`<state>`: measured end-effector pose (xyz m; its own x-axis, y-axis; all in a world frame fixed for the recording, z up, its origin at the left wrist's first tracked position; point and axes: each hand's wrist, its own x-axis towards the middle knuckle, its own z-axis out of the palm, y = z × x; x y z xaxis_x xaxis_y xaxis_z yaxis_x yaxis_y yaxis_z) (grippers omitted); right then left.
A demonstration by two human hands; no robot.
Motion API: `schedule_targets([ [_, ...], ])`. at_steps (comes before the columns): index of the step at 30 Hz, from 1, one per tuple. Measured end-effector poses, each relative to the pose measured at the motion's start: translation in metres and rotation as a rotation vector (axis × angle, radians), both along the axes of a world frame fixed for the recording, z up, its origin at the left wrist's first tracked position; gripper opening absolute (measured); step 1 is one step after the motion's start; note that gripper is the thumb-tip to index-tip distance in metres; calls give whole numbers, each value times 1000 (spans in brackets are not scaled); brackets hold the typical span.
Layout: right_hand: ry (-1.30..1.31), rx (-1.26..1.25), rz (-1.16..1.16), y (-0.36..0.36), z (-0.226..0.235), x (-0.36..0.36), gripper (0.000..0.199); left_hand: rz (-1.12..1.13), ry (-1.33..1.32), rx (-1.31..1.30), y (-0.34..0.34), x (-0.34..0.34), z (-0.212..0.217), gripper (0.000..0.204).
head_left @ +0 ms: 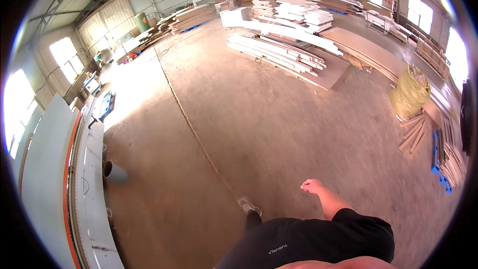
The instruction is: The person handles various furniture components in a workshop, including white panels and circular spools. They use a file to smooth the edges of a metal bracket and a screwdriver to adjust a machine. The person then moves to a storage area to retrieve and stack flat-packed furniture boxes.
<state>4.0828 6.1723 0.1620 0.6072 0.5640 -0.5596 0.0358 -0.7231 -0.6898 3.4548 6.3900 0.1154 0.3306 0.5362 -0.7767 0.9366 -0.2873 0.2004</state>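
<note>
My right hand (pixel 312 186) hangs in front of my body at the lower right, its fingers loosely curled with nothing seen in them. The forearm comes out of a black short sleeve (pixel 362 221). It touches nothing; bare concrete floor (pixel 279 139) lies below it. My left hand is out of view. One foot in a light shoe (pixel 249 205) is forward, beside a long narrow line (pixel 186 118) that runs across the floor.
A long machine bed with a pale panel (pixel 45 159) lies along the left, a grey cylinder (pixel 115 172) beside it. White board stacks (pixel 279 52) stand ahead. At right are a yellow-green woven sack (pixel 410 93), loose wood strips (pixel 413 132) and a blue pallet (pixel 438 164).
</note>
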Motion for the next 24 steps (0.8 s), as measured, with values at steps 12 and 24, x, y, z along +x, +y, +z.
schedule_targets([
  [12,188,-287,172,279,-2,150,46,-842,-208,376,460,353,-24,30],
  [24,-179,490,556,558,-143,424,27,-733,-315,304,841,728,8,31],
])
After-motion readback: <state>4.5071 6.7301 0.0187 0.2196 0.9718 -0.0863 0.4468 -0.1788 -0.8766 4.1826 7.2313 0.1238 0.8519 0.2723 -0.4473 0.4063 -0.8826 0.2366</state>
